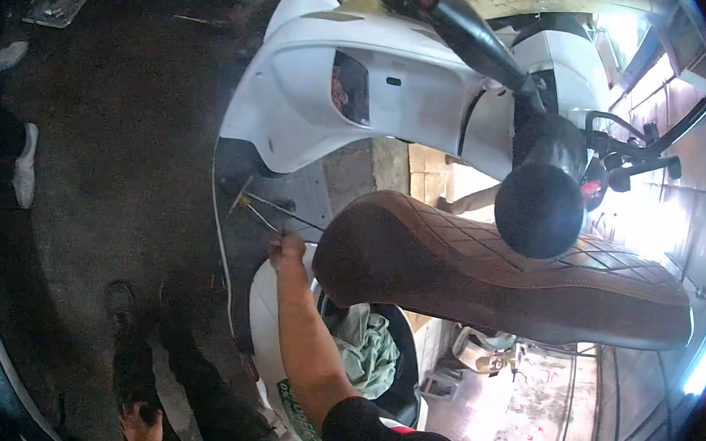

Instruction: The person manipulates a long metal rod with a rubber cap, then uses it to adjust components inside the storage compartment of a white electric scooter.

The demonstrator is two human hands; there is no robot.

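Observation:
A white scooter [298, 88] stands before me with its brown quilted seat [484, 267] tipped up. My right hand [286, 251] is closed round the end of the thin shaft of a T-handle wrench [260, 214], beside the front of the seat opening. The wrench's crossbar, yellow near the joint, is over the scooter's grey footboard [309, 191]. Under the raised seat, a crumpled green cloth [366, 349] fills the dark storage bin [403, 361]. Low at the left, my left hand [143, 428] is beside my leg, its fingers curled at a small dark shape I cannot make out.
A black handlebar grip [541, 213] juts close in front of me above the seat. A metal tray [58, 1] lies on the dark floor at the far left. Another person's white shoe [27, 164] is at the left. Farther back on the right stands another scooter [489, 353].

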